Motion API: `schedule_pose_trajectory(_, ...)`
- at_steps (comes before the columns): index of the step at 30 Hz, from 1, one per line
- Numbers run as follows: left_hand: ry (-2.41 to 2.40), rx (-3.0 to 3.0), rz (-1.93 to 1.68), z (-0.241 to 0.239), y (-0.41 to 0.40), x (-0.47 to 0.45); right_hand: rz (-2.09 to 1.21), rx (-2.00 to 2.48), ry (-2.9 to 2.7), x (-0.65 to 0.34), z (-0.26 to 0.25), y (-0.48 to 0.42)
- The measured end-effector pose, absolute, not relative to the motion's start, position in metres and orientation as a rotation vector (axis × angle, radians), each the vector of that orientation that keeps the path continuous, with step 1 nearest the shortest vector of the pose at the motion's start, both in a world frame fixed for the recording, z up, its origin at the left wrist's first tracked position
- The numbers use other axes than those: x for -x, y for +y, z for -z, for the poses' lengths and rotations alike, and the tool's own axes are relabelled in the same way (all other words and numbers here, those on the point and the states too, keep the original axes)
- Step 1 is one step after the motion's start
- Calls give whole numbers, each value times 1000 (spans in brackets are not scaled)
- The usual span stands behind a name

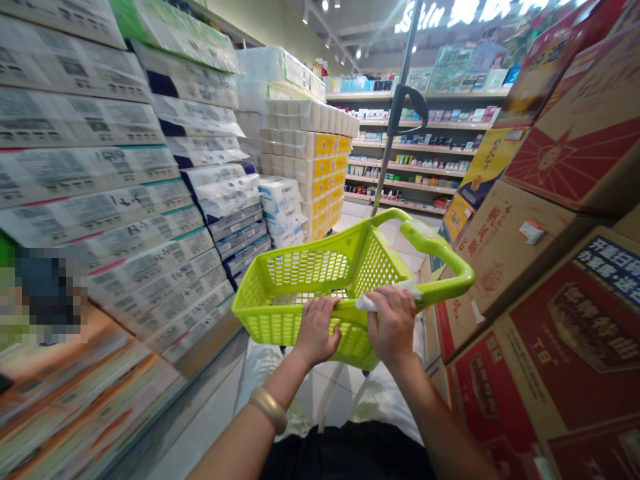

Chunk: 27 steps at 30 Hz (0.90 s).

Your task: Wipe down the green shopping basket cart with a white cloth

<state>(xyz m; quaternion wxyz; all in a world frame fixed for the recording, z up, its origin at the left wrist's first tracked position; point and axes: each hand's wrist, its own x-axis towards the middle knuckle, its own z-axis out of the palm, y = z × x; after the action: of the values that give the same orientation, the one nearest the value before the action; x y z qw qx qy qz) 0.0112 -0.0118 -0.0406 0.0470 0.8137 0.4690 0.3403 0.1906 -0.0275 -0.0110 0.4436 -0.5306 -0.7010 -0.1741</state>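
Note:
A lime-green plastic shopping basket (265, 327) with perforated walls and a curved pull handle (450, 257) stands tilted before me. Over its near rim curl the fingers of my left hand (319, 328), closed on it. My right hand (393, 323) is closed around a crumpled white cloth or tissue (367, 304), pressed against the rim close to where the handle joins. Part of the white wad sticks out above and beside my right fingers. Inside, the visible part of the basket shows only its slatted green walls and floor.
Wrapped paper packs (95, 113) are stacked high on the left. Red and brown cartons (565, 293) rise closely on the right. A grey pole (400, 73) with a dark hook-like grip stands behind the basket. Stocked shelves (415, 143) line the back.

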Motion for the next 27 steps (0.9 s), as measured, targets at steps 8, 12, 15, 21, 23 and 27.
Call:
schedule_pose_trajectory(8, 1415, -2475, -1009, 39, -12, -10, 431, 1282, -1797, -203, 9, -28)
schedule_pose_trajectory(12, 1438, -2468, -1034, 40, -12, -13, 561, 1312, -1648, -240, 1, -20)
schedule_pose_trajectory(15, 1449, -2466, -1042, 41, -12, -13, 569, 1338, -1592, -232, 3, -19)
schedule_pose_trajectory(21, 1429, -2476, -1002, 40, -13, -11, 388, 1302, -1788, -178, 14, -31)
schedule_pose_trajectory(23, 1422, -2477, -995, 39, -13, -10, 384, 1288, -1821, -179, 13, -31)
schedule_pose_trajectory(27, 1434, -2469, -1013, 38, -13, -11, 514, 1281, -1765, -217, 4, -24)
